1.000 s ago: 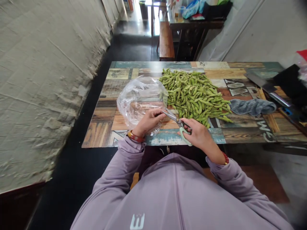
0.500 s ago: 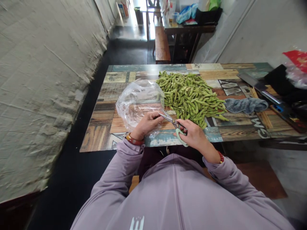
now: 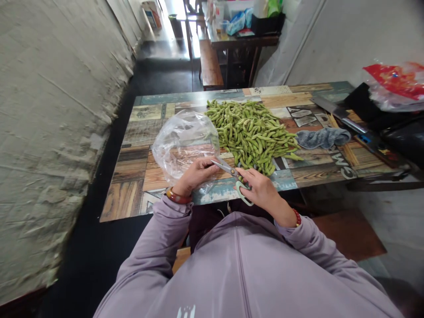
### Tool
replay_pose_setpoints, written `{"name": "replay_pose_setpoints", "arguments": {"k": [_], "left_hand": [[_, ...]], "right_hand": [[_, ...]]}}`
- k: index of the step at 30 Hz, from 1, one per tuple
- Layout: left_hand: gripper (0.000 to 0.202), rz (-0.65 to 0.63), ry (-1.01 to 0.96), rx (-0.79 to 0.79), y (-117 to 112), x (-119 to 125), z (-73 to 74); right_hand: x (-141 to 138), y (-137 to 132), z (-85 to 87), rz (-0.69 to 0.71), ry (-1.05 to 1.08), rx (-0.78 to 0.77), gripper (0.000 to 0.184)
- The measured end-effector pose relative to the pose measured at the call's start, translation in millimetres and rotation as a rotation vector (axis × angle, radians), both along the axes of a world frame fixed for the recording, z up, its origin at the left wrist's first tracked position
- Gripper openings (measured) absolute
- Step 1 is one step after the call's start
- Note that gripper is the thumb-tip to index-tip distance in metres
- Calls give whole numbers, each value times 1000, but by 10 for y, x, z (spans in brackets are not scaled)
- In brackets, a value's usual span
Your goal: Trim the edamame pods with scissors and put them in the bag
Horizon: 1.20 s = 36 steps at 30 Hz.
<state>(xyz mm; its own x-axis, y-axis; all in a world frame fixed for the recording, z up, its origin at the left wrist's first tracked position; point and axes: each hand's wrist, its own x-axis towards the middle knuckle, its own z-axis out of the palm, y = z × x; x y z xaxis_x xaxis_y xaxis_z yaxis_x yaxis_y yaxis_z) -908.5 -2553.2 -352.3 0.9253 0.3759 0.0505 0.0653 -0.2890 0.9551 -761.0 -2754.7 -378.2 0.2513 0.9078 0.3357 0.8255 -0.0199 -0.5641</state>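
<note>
My right hand [image 3: 260, 190] grips a pair of scissors [image 3: 226, 167] with grey blades and pale green handles. Their tips point left and reach the fingers of my left hand [image 3: 198, 174]. That hand is closed in a pinch in front of a clear plastic bag [image 3: 165, 143]; whatever lies between its fingertips is too small to make out. The bag is spread open on the table. Just beyond my right hand lies a large heap of green soybean pods [image 3: 251, 132], beside the bag's right side.
The patterned wooden table [image 3: 132, 183] also holds a grey cloth [image 3: 323, 138], a cleaver [image 3: 341, 115] and a red-and-clear plastic package [image 3: 395, 84] on the right. A rough wall [image 3: 59, 110] runs along the left. Farther off stand a bench [image 3: 210, 64] and another table [image 3: 245, 42].
The whole view has turned slightly to the right, so the table and pods appear farther left. Both hands keep nearly the same hold, with the scissor tips still at my left fingers.
</note>
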Motion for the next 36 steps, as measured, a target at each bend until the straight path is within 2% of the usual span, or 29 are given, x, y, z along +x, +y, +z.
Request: {"name": "replay_pose_setpoints", "arguments": {"k": [7,16,31,36], "left_hand": [[34,-6,2,-52,11,8,-15],[28,33,-16,-200,6,13,-56],[28,22,20,-89,35,25,-36],[25,36,20,-116,-10,43,-13]], "right_hand": [[7,-10,-50,-4,-41,10,52],[-12,145,10,-44,-90,-10,55],[25,99,-30,-24,-67,7,53],[27,78,-30,-48,-69,11,51]]}}
